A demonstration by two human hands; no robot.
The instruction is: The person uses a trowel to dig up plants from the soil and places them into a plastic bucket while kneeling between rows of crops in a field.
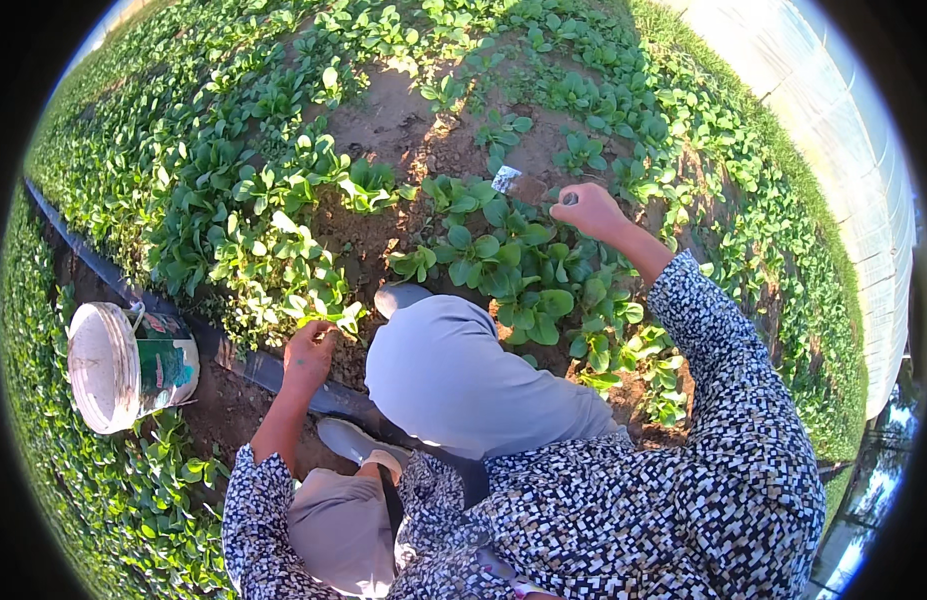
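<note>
My right hand (pixel 589 212) is closed round the handle of a small hand tool with a flat metal blade (pixel 506 179). The blade points left, its tip shining in the sun, just above the leafy green plants (pixel 483 255). Down on the left, my left hand (pixel 309 356) has its fingers bent together at the leaves of a low green plant (pixel 328 310) by the edge of the bed. The fingertips are partly hidden among those leaves.
A white bucket (pixel 103 368) with a green side lies tilted at the left. A dark pipe or strip (pixel 248 365) runs along the bed's edge beside my shoe (pixel 348 440). My bent knee (pixel 443 370) is between my hands. Translucent plastic sheeting (pixel 833 130) rises at the right.
</note>
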